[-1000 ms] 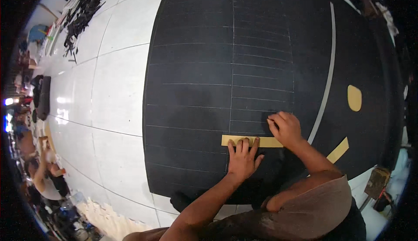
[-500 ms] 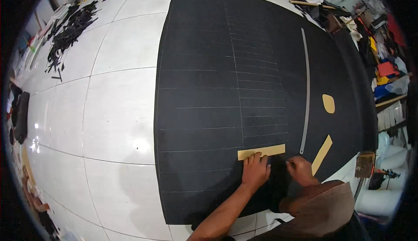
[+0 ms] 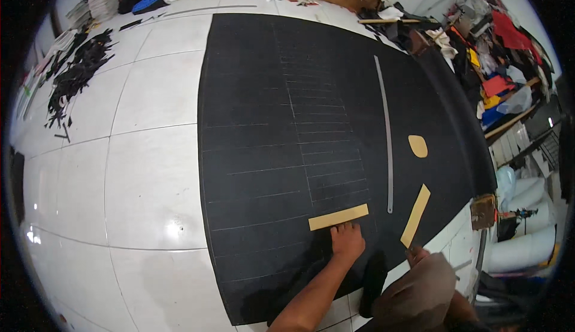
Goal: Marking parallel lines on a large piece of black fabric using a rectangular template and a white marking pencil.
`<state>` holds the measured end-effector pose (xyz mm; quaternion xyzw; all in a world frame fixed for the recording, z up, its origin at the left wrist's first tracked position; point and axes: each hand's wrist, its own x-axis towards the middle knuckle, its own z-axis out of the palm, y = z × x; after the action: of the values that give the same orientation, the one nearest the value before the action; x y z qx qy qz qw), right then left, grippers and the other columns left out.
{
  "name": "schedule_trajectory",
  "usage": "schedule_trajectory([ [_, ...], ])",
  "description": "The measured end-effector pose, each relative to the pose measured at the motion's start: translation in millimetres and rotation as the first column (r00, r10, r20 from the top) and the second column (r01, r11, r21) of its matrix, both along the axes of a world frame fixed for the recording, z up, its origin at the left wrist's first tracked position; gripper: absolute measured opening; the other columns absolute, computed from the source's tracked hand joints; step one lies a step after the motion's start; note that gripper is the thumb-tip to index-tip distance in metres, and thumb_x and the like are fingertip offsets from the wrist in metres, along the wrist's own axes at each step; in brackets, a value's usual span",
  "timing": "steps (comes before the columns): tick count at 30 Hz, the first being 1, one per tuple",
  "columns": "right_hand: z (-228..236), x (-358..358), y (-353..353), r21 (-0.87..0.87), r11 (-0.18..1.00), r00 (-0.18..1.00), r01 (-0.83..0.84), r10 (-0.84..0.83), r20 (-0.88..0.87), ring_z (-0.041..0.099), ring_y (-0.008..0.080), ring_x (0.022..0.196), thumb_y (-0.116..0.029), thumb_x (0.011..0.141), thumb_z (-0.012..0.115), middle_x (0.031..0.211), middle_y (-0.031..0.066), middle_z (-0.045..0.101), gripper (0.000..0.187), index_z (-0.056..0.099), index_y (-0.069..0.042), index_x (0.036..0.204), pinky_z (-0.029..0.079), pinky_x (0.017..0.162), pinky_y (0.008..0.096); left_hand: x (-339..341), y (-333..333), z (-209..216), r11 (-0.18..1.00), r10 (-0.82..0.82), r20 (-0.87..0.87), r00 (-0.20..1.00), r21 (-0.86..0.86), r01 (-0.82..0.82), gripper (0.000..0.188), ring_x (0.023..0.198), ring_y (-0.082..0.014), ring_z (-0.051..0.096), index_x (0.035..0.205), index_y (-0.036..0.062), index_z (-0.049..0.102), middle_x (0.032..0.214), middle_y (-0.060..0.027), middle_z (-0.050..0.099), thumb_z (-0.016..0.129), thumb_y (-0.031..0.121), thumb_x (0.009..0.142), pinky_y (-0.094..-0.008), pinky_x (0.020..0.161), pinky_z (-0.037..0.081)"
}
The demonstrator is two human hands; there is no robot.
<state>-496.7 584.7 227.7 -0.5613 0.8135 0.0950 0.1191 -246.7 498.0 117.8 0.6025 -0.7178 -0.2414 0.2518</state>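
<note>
A large black sheet (image 3: 251, 152) ruled with thin pale lines lies on the floor before me. Just below the near long edge of a tan card strip (image 3: 338, 217), the fingers of my left hand (image 3: 348, 241) rest on the sheet, spread a little and bent, apparently touching that edge. My right hand (image 3: 417, 256) is closed beside the lower end of a second, slanted tan strip (image 3: 415, 215); what it pinches is too small to make out. Brown cloth (image 3: 422, 287) hides part of that hand and its wrist.
A long grey metal ruler (image 3: 385, 134) and a rounded tan card piece (image 3: 418, 146) lie on the sheet's right half. Beyond is the sheet's rolled end (image 3: 458, 116). Black scraps (image 3: 81, 74) lie on white tiles (image 3: 153, 194) at left; piled materials (image 3: 497, 86) stand at right.
The whole view has shifted, showing more of the far side. My right hand has drawn back toward me, away from the first strip. My left fingers have slid off the strip's face to its near edge.
</note>
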Motion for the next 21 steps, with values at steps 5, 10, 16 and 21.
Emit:
schedule_trajectory([
  [5,-41.1,24.0,-8.0,0.238,0.965,0.993,-0.115,0.113,0.021,0.068,0.0397,0.086,-0.032,0.089,0.066,0.091,0.0208,0.07,0.031,0.069,-0.002,0.095,0.052,0.078,0.0503,16.1,13.2,-6.1,0.966,-0.141,0.087,0.986,0.23,0.118,0.043,0.112,-0.0313,0.052,0.117,0.0067,0.065,0.115,-0.0141,0.058,0.068,0.025,0.079,-0.0487,0.097,0.037],
  [10,-54.4,-3.5,-29.8,0.111,0.976,0.98,-0.188,0.178,0.091,0.067,0.0409,0.085,-0.033,0.09,0.065,0.088,0.0201,0.069,0.031,0.067,-0.002,0.093,0.052,0.076,0.0493,8.5,20.0,-18.5,0.976,-0.137,0.121,0.983,0.184,0.114,0.05,0.125,-0.0324,0.045,0.125,0.0076,0.06,0.13,-0.0162,0.05,0.069,0.025,0.079,-0.05,0.107,0.034],
  [16,-38.0,-29.7,-69.6,0.014,0.988,0.969,-0.152,0.146,0.199,0.067,0.0386,0.087,-0.03,0.092,0.064,0.09,0.0189,0.069,0.028,0.067,-0.002,0.096,0.053,0.076,0.0473,11.8,17.7,-17.6,0.988,-0.152,0.246,0.957,0.062,0.141,0.065,0.136,-0.0396,0.036,0.137,0.0026,0.05,0.142,-0.0232,0.04,0.071,0.027,0.081,-0.052,0.114,0.029],
  [21,-71.4,-41.0,-101.8,-0.191,0.933,0.899,-0.304,0.347,0.268,0.068,0.0365,0.09,-0.03,0.093,0.064,0.096,0.0171,0.07,0.028,0.068,-0.004,0.1,0.054,0.078,0.0469,9.2,14.5,-16.7,0.969,-0.197,0.32,0.927,0.207,0.134,0.078,0.145,-0.0422,0.024,0.148,0.0017,0.036,0.155,-0.0247,0.027,0.068,0.036,0.086,-0.0531,0.119,0.02],
])
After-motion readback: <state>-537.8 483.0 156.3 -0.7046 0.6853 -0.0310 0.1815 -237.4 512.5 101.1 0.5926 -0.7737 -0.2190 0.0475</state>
